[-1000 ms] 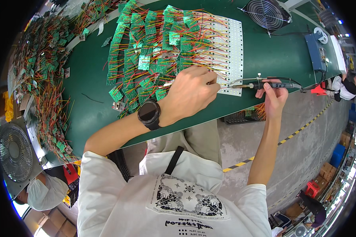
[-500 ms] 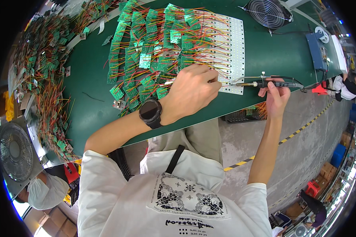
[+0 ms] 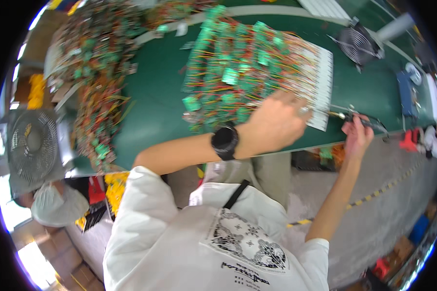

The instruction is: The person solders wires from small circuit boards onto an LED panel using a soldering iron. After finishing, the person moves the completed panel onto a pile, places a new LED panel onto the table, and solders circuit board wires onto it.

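Observation:
My left hand (image 3: 278, 120), with a black watch (image 3: 225, 140) on its wrist, rests over the lower part of a white perforated board (image 3: 318, 116). Its fingers are curled in a pinch, and whatever they hold is hidden and blurred. Red and yellow wires (image 3: 296, 80) run from the board to rows of small green circuit boards (image 3: 230, 76) on its left. In my right hand (image 3: 358, 135) is a soldering iron (image 3: 369, 122), gripped like a pen, its tip pointing left close to the board's right edge.
A heap of wired circuit boards (image 3: 99, 92) covers the left of the green table (image 3: 155, 111). At the back right stands a small black fan (image 3: 358, 46), with a blue soldering unit (image 3: 407, 94) further right. A larger fan (image 3: 33, 140) and another person (image 3: 60, 206) are at the left.
The whole view has shifted and turned, so the table sits further right in it. The soldering iron's tip has drawn back from over the white board to beside its right edge.

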Demonstrator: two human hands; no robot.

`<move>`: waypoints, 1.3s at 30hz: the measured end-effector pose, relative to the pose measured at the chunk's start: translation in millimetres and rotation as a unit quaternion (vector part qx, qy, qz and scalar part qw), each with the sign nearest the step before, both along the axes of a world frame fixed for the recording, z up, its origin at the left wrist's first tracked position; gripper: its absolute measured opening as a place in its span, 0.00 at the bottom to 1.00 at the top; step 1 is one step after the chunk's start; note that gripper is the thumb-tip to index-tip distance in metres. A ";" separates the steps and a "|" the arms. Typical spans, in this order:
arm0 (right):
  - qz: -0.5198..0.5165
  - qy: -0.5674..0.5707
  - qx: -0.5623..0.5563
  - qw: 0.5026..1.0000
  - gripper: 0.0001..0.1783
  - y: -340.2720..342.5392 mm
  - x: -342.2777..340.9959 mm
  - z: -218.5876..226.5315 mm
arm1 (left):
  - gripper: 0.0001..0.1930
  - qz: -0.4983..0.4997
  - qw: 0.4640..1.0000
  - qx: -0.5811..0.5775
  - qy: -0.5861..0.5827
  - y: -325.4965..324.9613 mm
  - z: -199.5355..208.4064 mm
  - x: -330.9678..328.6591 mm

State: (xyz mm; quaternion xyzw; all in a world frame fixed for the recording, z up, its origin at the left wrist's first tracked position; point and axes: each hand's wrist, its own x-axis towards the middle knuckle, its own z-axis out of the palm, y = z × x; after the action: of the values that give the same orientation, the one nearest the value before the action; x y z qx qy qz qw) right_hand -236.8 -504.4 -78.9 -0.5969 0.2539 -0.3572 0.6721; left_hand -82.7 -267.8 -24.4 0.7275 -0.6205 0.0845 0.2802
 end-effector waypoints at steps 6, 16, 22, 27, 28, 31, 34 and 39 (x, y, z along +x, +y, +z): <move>0.028 -0.028 -0.023 0.999 0.10 -18.0 -14.0 -9.6 | 0.14 0.086 0.995 -0.015 -0.039 85.3 25.8 0.3; 0.020 -0.044 -0.026 0.998 0.12 -12.1 -9.1 -10.4 | 0.05 0.527 0.826 0.114 -0.166 295.6 22.8 94.2; 0.020 -0.054 -0.021 0.998 0.11 -10.9 -9.2 -8.0 | 0.08 0.460 0.848 0.142 -0.222 319.4 23.2 131.4; 0.017 -0.056 -0.023 0.998 0.11 -9.5 -8.0 -8.2 | 0.07 0.435 0.853 0.150 -0.245 322.2 16.4 140.6; 0.020 -0.060 -0.022 0.998 0.11 -8.7 -6.9 -7.7 | 0.06 0.434 0.855 0.124 -0.255 323.0 15.6 142.2; 0.019 -0.062 -0.023 0.998 0.12 -9.1 -7.5 -7.8 | 0.05 0.426 0.864 0.079 -0.256 308.0 25.2 138.8; 0.021 -0.060 -0.025 0.998 0.12 -9.8 -9.6 -9.0 | 0.07 0.372 0.891 0.000 -0.262 287.0 35.6 126.8; 0.015 -0.057 -0.027 0.998 0.12 -11.6 -10.4 -10.7 | 0.08 0.262 0.940 0.026 -0.215 261.6 19.7 75.5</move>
State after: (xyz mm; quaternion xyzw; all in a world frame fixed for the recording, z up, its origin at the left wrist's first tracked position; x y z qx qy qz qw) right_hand -247.2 -516.0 -89.6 -0.5976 0.1968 -0.3874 0.6739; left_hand -7.3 -6.2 -4.7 0.8360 -0.4552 0.2932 0.0890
